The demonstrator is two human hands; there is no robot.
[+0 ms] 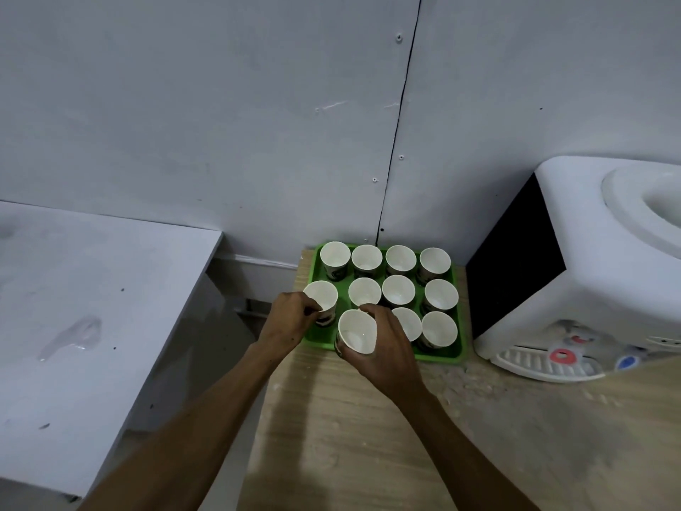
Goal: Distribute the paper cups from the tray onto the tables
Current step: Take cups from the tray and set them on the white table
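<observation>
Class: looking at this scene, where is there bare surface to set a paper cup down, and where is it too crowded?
Free: the wooden tabletop in front of the green tray, between the forearms, and the white table on the left. Crowded: the tray, packed with cups, where the left hand pinches one cup and the right hand grips another; the water dispenser fills the right.

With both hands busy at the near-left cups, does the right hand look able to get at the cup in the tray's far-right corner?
Probably not yet: the right hand already grips a tilted cup. The far-right cup stands open-topped with nothing over it, but the hand would need to be emptied first.
</observation>
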